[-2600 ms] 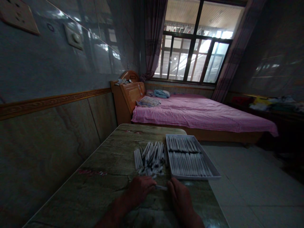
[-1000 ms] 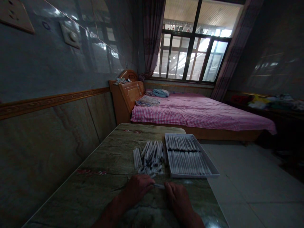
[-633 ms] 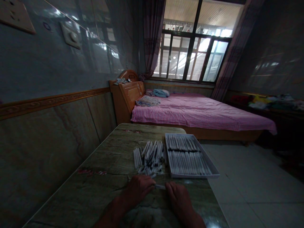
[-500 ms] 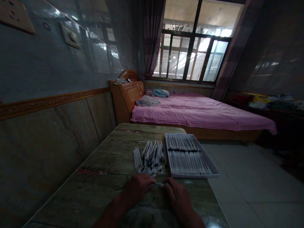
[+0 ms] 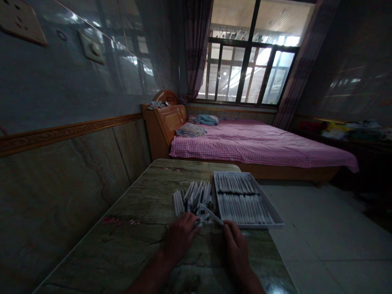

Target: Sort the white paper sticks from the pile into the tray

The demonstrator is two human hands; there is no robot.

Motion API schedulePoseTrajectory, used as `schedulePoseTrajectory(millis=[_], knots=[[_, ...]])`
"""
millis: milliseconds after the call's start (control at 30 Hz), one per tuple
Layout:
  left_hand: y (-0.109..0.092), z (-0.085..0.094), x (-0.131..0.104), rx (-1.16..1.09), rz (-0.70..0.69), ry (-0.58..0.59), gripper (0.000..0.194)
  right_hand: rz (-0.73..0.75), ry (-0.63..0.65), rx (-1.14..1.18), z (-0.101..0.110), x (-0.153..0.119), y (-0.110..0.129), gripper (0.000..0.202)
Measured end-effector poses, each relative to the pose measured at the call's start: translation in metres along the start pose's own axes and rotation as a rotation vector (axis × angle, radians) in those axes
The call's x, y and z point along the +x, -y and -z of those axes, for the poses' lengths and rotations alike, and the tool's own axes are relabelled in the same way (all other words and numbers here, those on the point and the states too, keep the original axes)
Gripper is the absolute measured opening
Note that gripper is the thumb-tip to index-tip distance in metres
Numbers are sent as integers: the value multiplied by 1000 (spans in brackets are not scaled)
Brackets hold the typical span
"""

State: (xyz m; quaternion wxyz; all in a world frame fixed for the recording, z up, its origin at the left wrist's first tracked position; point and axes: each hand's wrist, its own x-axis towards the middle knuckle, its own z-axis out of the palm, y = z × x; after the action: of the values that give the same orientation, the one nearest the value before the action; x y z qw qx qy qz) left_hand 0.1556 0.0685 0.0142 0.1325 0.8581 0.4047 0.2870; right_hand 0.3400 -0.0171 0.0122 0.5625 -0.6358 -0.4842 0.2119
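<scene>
A pale, slim pen (image 5: 212, 214) slants up and to the left from the closed fingers of my right hand (image 5: 236, 241). My left hand (image 5: 183, 232) is at the near edge of a loose pile of white pens and small dark-and-clear pieces (image 5: 197, 195). Its fingers are curled together, and what they hold, if anything, is too small and dark to name. To the right of the pile lies a shallow white box (image 5: 273, 207), with two rows of similar pens packed side by side in it.
Everything lies on a marbled table (image 5: 134, 241) that has a rounded far corner. Beyond it stands a bed (image 5: 245, 143) with a pink checked cover and a wooden headboard. A tiled wall (image 5: 101, 171) runs along the left.
The pen between both hands is now in my right hand alone, tilted upward. My left hand has moved forward to the pile, and my right hand has shifted slightly right and forward.
</scene>
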Motion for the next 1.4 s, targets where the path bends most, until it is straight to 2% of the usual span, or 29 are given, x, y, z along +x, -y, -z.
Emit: schedulePoseTrajectory(millis=[167, 233, 300, 367, 433, 500, 567, 667, 833, 1000, 1233, 1400], knots=[[-13, -1, 3, 159, 42, 120, 18, 28, 57, -29, -6, -1, 0, 45], [-13, -2, 3, 158, 46, 104, 17, 26, 58, -24, -6, 0, 1, 46], [-10, -3, 2, 98, 45, 41, 13, 10, 59, -15, -6, 0, 1, 44], [-5, -3, 3, -67, 78, -61, 9, -10, 64, -12, -5, 0, 0, 42], [1, -2, 5, -325, 192, -190, 6, -15, 88, -16, -5, -2, -1, 39], [6, 0, 9, -621, 336, -320, 15, 9, 135, -33, -6, -4, -1, 37], [8, 4, 13, -895, 449, -403, 31, 47, 199, -68, -7, -6, -1, 36], [8, 11, 16, -1234, 570, -413, 44, 107, 303, -128, -9, -10, 2, 36], [10, 13, 18, -1553, 766, -447, 41, 188, 417, -209, -8, -13, 5, 35], [12, 12, 17, -1620, 756, -423, 31, 223, 433, -294, -9, -13, 2, 31], [7, 13, 16, -1592, 740, -392, 44, 227, 413, -319, -10, -11, 4, 31], [6, 13, 17, -1485, 728, -367, 50, 237, 410, -346, -10, -11, 2, 36]])
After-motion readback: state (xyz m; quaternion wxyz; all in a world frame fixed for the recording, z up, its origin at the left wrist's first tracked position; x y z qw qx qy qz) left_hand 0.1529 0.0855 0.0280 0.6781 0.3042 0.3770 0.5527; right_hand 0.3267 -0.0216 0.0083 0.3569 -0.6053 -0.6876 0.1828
